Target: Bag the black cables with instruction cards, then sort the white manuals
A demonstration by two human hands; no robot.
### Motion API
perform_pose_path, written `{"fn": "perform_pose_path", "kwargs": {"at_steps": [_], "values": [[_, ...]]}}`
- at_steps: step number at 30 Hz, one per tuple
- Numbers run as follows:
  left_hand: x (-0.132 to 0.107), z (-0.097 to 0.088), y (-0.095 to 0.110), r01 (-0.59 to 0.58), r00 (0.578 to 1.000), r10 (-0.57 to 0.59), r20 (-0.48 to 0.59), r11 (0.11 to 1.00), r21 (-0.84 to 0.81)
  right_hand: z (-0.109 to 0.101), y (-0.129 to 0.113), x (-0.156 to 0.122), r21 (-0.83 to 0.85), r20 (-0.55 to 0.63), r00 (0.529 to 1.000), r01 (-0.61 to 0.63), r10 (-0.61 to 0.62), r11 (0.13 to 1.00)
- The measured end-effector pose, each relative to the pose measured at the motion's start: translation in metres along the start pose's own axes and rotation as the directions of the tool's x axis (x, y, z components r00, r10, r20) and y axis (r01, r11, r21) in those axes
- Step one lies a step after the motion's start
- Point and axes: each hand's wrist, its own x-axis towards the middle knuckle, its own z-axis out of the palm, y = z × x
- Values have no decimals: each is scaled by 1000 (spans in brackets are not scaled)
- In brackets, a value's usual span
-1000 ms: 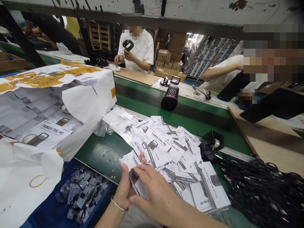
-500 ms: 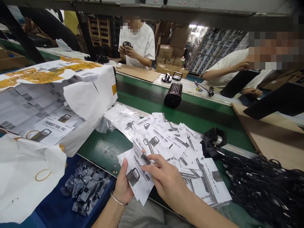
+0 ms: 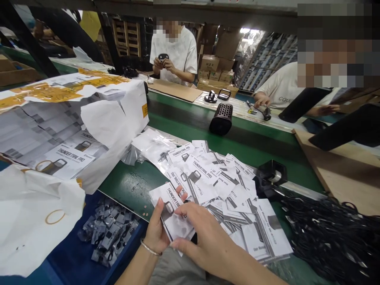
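A small stack of printed user manuals [image 3: 175, 225] marked "THUNDER TRAIL PRO" rests in my left hand [image 3: 157, 231], the thumb lying over its edge. My right hand [image 3: 204, 237] closes on the stack from the other side, with its thumb along the lower edge and fingers over the top. Beyond both hands, a loose heap of the same manuals [image 3: 204, 172] is spread over the green belt [image 3: 126, 180]. Some have dark backs, and one plastic-wrapped bundle [image 3: 154, 146] is near the heap's left end.
At left stands a torn white paper package [image 3: 130, 103] full of manuals. Below it, a blue bin [image 3: 118, 257] holds small bagged parts. Black cables [image 3: 332, 237] pile up at right beside a tape dispenser [image 3: 271, 174]. A black speaker [image 3: 221, 118] sits on the belt. Two people work across it.
My right hand has come down from above the manuals to grip the stack's side and edge. The person at right has lowered a hand to the bench.
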Motion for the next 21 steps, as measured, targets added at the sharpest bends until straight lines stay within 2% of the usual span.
{"fn": "perform_pose_path", "kwargs": {"at_steps": [3, 6, 8, 9, 11, 14, 16, 17, 19, 21], "values": [[0, 3, 2, -95, 995, 96, -38, 995, 29, 8, 1, 0, -140, -42, 975, 213, -220, 967], [-2, 6, 3, -77, 994, 78, -79, 997, 5, 24, 7, 1, -320, -119, 877, 410, -466, 854], [-4, 5, 2, -32, 997, 27, -72, 998, -59, 36, 11, 3, -438, -177, 803, 453, -568, 777], [-5, 3, 2, -10, 998, 5, -59, 996, -84, 40, 13, 5, -476, -202, 786, 442, -584, 760], [-7, -1, 3, 14, 999, -16, -31, 996, -91, 44, 14, 7, -470, -236, 785, 423, -572, 774], [-8, -7, 8, -38, 999, 38, -12, 998, -44, 29, 16, 14, -314, -268, 845, 377, -462, 871], [-7, -8, 12, -108, 994, 107, -18, 994, -26, 7, 23, 24, -290, -285, 920, 184, -268, 939], [-6, -7, 13, -144, 989, 143, -22, 989, -17, -5, 29, 31, -325, -310, 943, 12, -119, 946], [-4, -3, 15, -161, 987, 161, -22, 987, 9, -28, 44, 48, -441, -344, 926, -308, 158, 843], [-2, 1, 16, -141, 989, 143, -43, 989, 37, -44, 60, 64, -528, -316, 882, -469, 348, 709]]}}
